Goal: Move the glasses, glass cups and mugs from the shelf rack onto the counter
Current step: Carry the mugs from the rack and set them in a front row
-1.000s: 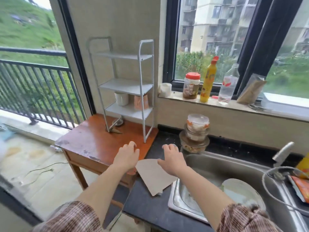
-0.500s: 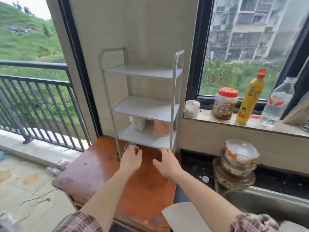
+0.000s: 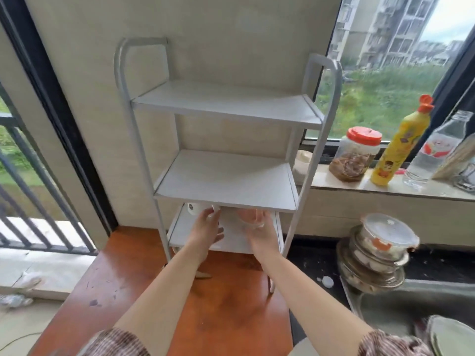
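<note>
A white three-tier shelf rack (image 3: 226, 181) stands on an orange-brown wooden table (image 3: 205, 312). Its top and middle shelves are bare. On the bottom shelf a white mug (image 3: 194, 208) sits at the left, half hidden under the middle shelf, and a pinkish glass cup (image 3: 249, 217) at the right. My left hand (image 3: 207, 228) reaches under the middle shelf with its fingers spread, fingertips touching the mug. My right hand (image 3: 261, 233) is cupped around the pink glass cup. The black counter (image 3: 313, 255) lies to the right of the table.
A stack of lidded bowls (image 3: 377, 253) sits on the counter beside the sink (image 3: 401, 304), which holds a plate. On the windowsill (image 3: 359, 187) are a small white cup (image 3: 302, 163), a red-lidded jar (image 3: 354, 155), a yellow bottle (image 3: 397, 147) and a water bottle (image 3: 434, 152).
I have moved closer to the rack. Both hands rose from the tabletop in front of it to the bottom shelf, the left onto the mug, the right around the glass cup.
</note>
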A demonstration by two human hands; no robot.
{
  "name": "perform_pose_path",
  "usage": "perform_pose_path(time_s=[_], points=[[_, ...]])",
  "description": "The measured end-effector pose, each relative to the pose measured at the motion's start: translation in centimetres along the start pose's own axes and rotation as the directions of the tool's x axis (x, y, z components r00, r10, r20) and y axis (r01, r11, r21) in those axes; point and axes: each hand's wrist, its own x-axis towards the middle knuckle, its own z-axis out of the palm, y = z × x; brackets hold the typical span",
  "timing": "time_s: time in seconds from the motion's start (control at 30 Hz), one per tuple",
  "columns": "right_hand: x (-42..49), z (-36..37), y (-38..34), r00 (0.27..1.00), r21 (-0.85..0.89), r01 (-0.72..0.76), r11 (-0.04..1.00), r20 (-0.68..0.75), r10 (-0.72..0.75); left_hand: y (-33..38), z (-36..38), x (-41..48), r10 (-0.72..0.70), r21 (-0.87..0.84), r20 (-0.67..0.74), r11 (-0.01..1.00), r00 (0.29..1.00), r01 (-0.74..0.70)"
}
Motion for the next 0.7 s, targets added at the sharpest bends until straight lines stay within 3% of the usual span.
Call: perform_pose_path(time_s=[0.13,0.23,0.47,0.7], points=[[1.0,0.3,-0.4,0.999,-0.034,-0.021,0.999,-0.050,0.020,0.4,-0.2,1.5,-0.035,-0.093,0.047,0.995,0.998,0.039],[1.3,0.1,-1.3,0.996,0.022,-0.069,0.997,-0.047,0.070,0.1,-1.0,2.1,-0.003,-0.048,0.005,0.999,1.000,0.003],[-0.7,-0.1,-1.2,0.995,-0.025,-0.088,0.996,-0.054,0.087,-1.4,-3.5,-0.3,0.118,0.018,-0.076,0.993,0.990,-0.117],[-4.9,-2.4,0.7,0.995,-0.007,-0.087,0.996,0.048,0.087,-2.9,-3.9,-5.9,0.108,-0.028,-0.084,0.993,0.991,-0.110]])
